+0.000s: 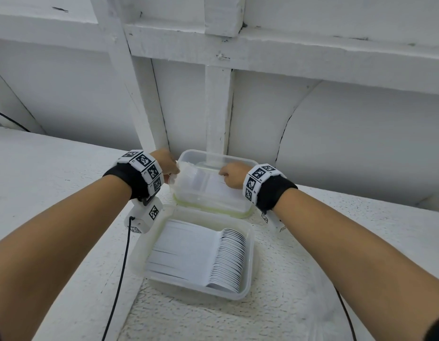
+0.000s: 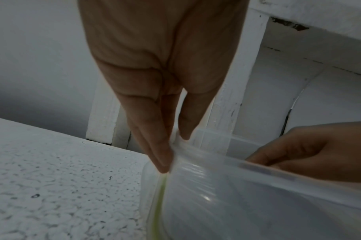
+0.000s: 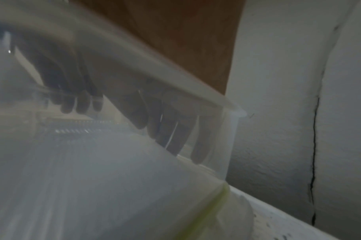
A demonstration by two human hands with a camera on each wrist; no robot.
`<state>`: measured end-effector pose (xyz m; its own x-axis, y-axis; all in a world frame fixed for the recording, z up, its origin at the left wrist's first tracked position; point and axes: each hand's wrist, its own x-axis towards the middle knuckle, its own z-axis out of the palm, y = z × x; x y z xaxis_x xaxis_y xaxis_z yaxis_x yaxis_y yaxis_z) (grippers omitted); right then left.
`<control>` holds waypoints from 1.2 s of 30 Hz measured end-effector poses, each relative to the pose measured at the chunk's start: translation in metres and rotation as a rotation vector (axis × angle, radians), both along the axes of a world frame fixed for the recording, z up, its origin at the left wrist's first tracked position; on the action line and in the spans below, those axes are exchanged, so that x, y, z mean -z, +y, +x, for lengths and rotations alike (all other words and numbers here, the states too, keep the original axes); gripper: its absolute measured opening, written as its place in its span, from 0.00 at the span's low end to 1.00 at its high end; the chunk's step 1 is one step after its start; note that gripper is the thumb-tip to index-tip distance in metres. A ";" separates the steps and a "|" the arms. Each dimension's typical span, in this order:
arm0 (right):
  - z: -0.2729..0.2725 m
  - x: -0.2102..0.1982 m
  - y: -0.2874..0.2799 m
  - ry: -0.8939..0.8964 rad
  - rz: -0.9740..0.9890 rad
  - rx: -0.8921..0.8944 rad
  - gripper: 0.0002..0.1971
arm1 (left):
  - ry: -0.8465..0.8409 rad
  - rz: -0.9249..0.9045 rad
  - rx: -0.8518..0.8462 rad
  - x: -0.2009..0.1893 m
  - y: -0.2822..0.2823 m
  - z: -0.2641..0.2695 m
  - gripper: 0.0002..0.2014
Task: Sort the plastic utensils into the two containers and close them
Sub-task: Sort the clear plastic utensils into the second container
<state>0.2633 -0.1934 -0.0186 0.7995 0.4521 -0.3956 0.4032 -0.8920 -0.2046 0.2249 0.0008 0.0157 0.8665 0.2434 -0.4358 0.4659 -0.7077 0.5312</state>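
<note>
Far container (image 1: 213, 193), tilted and held at its rim by left hand (image 1: 168, 164) and right hand (image 1: 232, 174), apparently being positioned; next, lids for it and the spoon-filled near container (image 1: 249, 267).

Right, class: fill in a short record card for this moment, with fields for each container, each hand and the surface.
near container: open, a neat row of white spoons inside
far container: holds white utensils, green seal at its base
left hand: fingers on the far container's left rim
right hand: reaching into the far container
surface: white textured table
</note>
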 end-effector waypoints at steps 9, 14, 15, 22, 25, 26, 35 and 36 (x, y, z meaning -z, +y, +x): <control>-0.021 -0.026 -0.021 -0.095 0.100 -0.003 0.19 | -0.060 0.121 0.090 -0.014 0.000 -0.010 0.11; -0.068 -0.059 -0.056 -0.164 0.228 -0.020 0.18 | -0.269 0.107 0.173 -0.038 -0.014 -0.040 0.06; -0.081 -0.063 -0.066 -0.179 0.237 -0.020 0.18 | -0.324 0.047 0.168 -0.043 -0.020 -0.051 0.06; -0.186 -0.071 -0.142 -0.212 0.323 0.084 0.17 | -0.447 -0.324 0.325 -0.062 -0.094 -0.138 0.06; -0.223 -0.059 -0.173 -0.195 0.332 0.159 0.16 | -0.397 -0.410 0.445 -0.054 -0.132 -0.170 0.06; -0.234 -0.053 -0.182 -0.191 0.326 0.181 0.16 | -0.375 -0.430 0.479 -0.048 -0.144 -0.178 0.06; -0.304 -0.003 -0.231 -0.208 0.239 0.366 0.17 | -0.224 -0.117 0.662 0.024 -0.234 -0.203 0.16; -0.308 0.000 -0.233 -0.220 0.242 0.389 0.17 | -0.208 -0.079 0.667 0.030 -0.241 -0.202 0.18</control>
